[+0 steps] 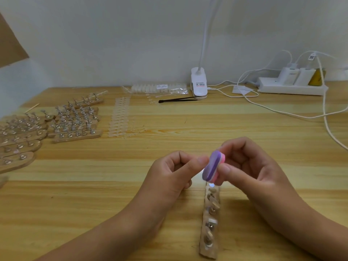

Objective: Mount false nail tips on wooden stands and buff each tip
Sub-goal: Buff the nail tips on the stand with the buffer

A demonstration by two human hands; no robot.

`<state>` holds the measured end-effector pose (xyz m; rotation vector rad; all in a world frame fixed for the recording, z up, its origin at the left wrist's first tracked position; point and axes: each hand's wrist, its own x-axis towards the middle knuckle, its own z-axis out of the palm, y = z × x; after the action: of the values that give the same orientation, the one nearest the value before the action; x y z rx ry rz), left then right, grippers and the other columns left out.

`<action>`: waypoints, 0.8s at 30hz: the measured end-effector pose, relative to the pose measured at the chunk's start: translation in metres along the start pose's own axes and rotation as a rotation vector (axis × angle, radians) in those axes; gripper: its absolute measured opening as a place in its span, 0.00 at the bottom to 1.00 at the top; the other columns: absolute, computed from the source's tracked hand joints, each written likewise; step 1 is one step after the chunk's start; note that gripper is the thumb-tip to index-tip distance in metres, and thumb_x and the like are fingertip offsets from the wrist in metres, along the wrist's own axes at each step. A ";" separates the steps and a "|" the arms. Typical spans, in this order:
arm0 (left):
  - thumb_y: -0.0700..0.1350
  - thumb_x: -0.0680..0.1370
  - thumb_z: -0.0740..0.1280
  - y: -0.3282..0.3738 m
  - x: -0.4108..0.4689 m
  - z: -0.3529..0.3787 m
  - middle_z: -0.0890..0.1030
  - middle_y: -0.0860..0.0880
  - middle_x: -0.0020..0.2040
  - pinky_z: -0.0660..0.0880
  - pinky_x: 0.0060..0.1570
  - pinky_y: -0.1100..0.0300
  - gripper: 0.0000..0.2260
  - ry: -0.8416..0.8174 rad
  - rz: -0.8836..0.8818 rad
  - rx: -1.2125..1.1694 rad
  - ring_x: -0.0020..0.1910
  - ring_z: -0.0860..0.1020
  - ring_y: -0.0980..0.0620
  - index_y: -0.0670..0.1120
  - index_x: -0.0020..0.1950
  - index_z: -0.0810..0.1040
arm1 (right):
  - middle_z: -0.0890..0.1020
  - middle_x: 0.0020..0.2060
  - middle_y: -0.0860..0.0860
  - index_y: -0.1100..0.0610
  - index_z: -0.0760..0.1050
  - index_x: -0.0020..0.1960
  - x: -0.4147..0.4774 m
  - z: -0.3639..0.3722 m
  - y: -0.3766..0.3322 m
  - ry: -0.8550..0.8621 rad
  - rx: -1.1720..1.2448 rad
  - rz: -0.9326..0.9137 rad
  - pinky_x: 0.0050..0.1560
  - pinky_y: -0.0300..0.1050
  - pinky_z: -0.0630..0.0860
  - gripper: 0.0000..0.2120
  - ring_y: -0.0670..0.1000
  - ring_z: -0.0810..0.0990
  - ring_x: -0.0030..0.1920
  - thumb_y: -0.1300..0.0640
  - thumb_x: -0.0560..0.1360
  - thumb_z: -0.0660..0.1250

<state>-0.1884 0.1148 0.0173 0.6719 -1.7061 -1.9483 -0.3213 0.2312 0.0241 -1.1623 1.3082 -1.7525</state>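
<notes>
Head view, grips: our right hand pinches the purple-pink buffer block; our left hand pinches what we take for a nail tip, hidden against the block.
Stand: the wooden stand lies on the table just below both hands.
Risk: pressing hard could flick the tip away.
Container: the clear bag at the back holds white tips.

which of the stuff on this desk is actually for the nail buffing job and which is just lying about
For the job: buffer block in right hand, left hand, wooden stand, filled stands, nail tip strips, bagged tips.
Lying about: tweezers, clip lamp, power strip, cables.
</notes>
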 end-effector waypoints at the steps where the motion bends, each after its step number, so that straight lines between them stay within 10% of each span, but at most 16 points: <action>1: 0.62 0.62 0.74 0.000 0.000 0.000 0.73 0.59 0.29 0.67 0.39 0.62 0.12 -0.002 0.001 0.000 0.30 0.68 0.59 0.54 0.32 0.80 | 0.84 0.41 0.52 0.54 0.78 0.49 0.000 -0.001 0.000 0.028 -0.004 -0.010 0.43 0.38 0.79 0.11 0.48 0.83 0.39 0.53 0.68 0.72; 24: 0.60 0.63 0.74 0.001 0.000 -0.001 0.73 0.60 0.28 0.66 0.36 0.63 0.11 -0.055 -0.002 0.032 0.29 0.67 0.59 0.55 0.31 0.80 | 0.84 0.42 0.50 0.50 0.82 0.51 0.001 -0.007 0.001 -0.012 -0.065 -0.007 0.45 0.36 0.78 0.10 0.44 0.82 0.41 0.53 0.70 0.74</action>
<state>-0.1877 0.1135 0.0182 0.6364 -1.7732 -1.9618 -0.3281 0.2327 0.0229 -1.2123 1.3642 -1.7168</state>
